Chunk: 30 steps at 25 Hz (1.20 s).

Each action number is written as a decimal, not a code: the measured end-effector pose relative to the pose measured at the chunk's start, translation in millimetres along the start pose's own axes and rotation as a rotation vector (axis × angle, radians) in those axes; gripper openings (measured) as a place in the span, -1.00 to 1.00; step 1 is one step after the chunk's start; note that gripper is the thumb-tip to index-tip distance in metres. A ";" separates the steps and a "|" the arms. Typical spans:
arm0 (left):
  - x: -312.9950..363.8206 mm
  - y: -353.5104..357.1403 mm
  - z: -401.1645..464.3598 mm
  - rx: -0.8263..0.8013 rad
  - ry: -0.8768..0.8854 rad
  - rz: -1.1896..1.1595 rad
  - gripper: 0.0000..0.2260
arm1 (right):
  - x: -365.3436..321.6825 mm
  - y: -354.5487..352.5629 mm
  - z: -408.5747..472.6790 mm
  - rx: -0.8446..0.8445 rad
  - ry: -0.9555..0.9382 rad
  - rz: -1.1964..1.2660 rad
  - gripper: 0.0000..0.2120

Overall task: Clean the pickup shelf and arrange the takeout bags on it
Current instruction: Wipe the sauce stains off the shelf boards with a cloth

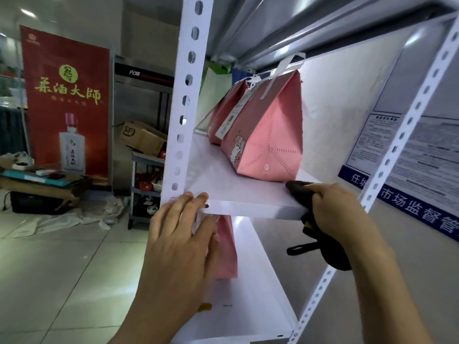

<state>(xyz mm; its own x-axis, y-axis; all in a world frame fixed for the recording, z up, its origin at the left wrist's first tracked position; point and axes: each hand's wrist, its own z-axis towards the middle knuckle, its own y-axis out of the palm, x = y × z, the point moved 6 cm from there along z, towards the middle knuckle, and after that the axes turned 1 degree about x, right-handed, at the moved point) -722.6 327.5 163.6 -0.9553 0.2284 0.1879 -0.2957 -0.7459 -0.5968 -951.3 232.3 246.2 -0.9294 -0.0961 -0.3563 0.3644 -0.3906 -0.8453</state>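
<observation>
A tiled storeroom fills the left of the frame, with a red printed banner point(65, 100) and an open brown cardboard box point(142, 139) behind a white perforated-steel shelf rack point(185, 100). On the white middle shelf board point(238, 194) at centre, pink paper takeout bags with white handles point(268, 135) stand in a row toward the back, and another pink bag point(227, 247) shows on the board below. The left hand point(181, 244) rests flat-fingered, its grip released, on the board's front left corner, while the right hand point(340, 209) has its grip clenched round a dark cleaning cloth point(301, 194) at the front right corner, just beside the nearest bag.

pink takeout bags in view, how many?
3: nearest pink bag on the middle shelf, second pink bag behind it, third pink bag on the shelf below. More may be hidden.
</observation>
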 end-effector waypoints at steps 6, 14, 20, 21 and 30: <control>1.5 3.6 -1.8 -0.001 -0.011 0.017 -0.80 | -82.5 20.4 -48.2 -0.038 -0.409 0.193 -0.55; 5.2 4.3 -1.9 -0.016 -0.003 0.019 -0.80 | -87.8 27.1 -40.2 -0.091 -0.486 0.162 -0.59; 0.5 2.2 -2.0 -0.031 -0.010 -0.001 -0.80 | -115.0 35.1 -29.9 -0.096 -0.507 0.119 -0.57; -0.5 1.6 -2.4 -0.027 -0.008 -0.008 -0.80 | -114.7 34.1 -32.7 -0.087 -0.517 0.087 -0.58; -0.9 1.0 -2.5 -0.004 0.011 -0.040 -0.81 | -46.1 22.3 -15.2 -0.059 -0.181 0.107 -0.63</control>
<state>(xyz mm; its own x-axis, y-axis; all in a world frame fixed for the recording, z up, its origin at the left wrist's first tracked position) -722.1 328.1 160.8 -0.9427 0.2649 0.2028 -0.3336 -0.7336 -0.5920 -899.4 241.9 237.7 -0.8787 -0.2993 -0.3719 0.4590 -0.3155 -0.8305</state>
